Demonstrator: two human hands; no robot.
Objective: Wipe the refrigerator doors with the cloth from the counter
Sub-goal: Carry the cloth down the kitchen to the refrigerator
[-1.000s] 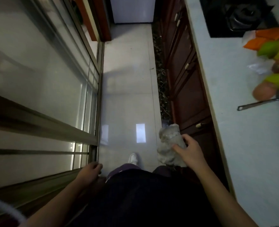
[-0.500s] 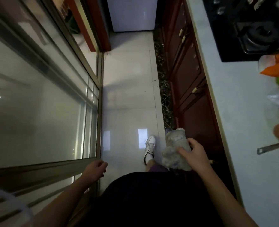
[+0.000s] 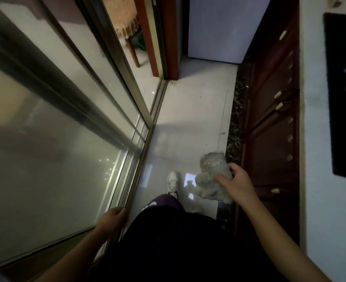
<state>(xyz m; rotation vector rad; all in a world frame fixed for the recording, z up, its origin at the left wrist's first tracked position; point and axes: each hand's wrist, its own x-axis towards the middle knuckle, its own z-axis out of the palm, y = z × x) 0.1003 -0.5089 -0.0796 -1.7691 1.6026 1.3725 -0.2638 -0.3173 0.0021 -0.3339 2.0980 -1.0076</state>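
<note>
A crumpled grey cloth (image 3: 211,176) hangs from my right hand (image 3: 237,183), which grips it at waist height beside the lower cabinets. The white refrigerator (image 3: 221,29) stands at the far end of the narrow kitchen aisle, its door shut; only its lower part shows. My left hand (image 3: 112,219) hangs by my side close to the sliding door frame, fingers loosely curled, nothing in it.
Glass sliding doors (image 3: 56,129) line the left side. Dark red cabinets (image 3: 269,123) and a pale counter (image 3: 318,139) with a black hob (image 3: 343,88) run along the right. Pale tiled floor (image 3: 190,110) leads to the fridge. My white shoe (image 3: 173,180) is stepping forward.
The view has advanced along the aisle; the refrigerator is nearer and the fruit and ladle on the counter have left the frame. The cloth stays in my right hand.
</note>
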